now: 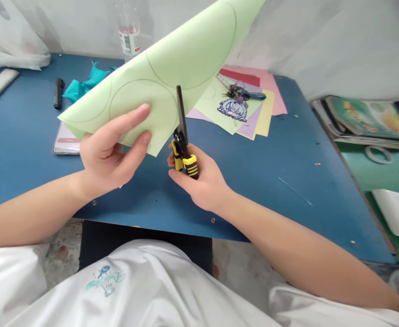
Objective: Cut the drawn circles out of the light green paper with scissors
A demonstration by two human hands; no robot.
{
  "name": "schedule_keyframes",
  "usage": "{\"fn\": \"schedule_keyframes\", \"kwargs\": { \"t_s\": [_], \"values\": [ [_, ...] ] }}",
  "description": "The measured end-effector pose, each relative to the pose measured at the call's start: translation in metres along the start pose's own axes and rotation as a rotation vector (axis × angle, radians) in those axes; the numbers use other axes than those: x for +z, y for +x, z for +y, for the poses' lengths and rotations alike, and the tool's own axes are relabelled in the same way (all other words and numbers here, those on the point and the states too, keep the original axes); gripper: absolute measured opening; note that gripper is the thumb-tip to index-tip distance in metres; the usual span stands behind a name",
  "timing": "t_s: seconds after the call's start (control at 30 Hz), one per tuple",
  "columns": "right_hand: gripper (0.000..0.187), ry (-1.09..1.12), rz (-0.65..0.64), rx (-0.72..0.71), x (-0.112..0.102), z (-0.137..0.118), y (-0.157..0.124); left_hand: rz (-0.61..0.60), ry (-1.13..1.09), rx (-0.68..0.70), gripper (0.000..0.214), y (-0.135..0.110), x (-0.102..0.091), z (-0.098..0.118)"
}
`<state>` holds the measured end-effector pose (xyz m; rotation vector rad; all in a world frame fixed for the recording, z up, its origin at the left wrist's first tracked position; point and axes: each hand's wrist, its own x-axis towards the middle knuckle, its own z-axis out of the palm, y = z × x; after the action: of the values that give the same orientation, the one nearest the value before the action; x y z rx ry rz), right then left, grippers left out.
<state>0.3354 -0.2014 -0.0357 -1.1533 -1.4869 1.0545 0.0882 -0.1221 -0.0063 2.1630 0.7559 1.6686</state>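
Note:
My left hand [112, 150] grips a folded sheet of light green paper [185, 59] near its lower edge, thumb and forefinger in front. Several circles are drawn in pencil on the paper. The sheet is held up above the table and slants up to the right. My right hand [204, 179] is closed round the yellow and black handles of a pair of scissors [182, 113]. One dark blade lies in front of the paper, at the right side of the lower circle; the other blade is hidden behind the sheet.
On the blue table [253, 181] lie coloured papers [267, 109] with keys [238, 93] and a cartoon charm [232, 110]. A black marker [58, 93], crumpled teal paper [78, 88], a phone [66, 138] and a plastic bottle [129, 38] stand or lie behind. Right, a green surface holds books [366, 118] and tape [378, 154].

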Motion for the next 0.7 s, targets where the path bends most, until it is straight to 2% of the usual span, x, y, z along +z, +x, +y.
{"fn": "schedule_keyframes", "kwargs": {
  "t_s": [0.13, 0.5, 0.7],
  "values": [
    [0.047, -0.058, -0.004, -0.019, 0.0, -0.002, -0.003, -0.069, 0.037, 0.102, 0.032, 0.002, -0.005, 0.01],
    [0.034, -0.073, -0.01, -0.031, -0.003, -0.007, -0.005, -0.129, -0.054, -0.01, 0.036, -0.002, -0.003, 0.017],
    [0.025, -0.061, -0.001, -0.039, -0.001, -0.008, -0.005, -0.146, 0.017, 0.076, 0.035, -0.003, -0.004, 0.018]
  ]
}}
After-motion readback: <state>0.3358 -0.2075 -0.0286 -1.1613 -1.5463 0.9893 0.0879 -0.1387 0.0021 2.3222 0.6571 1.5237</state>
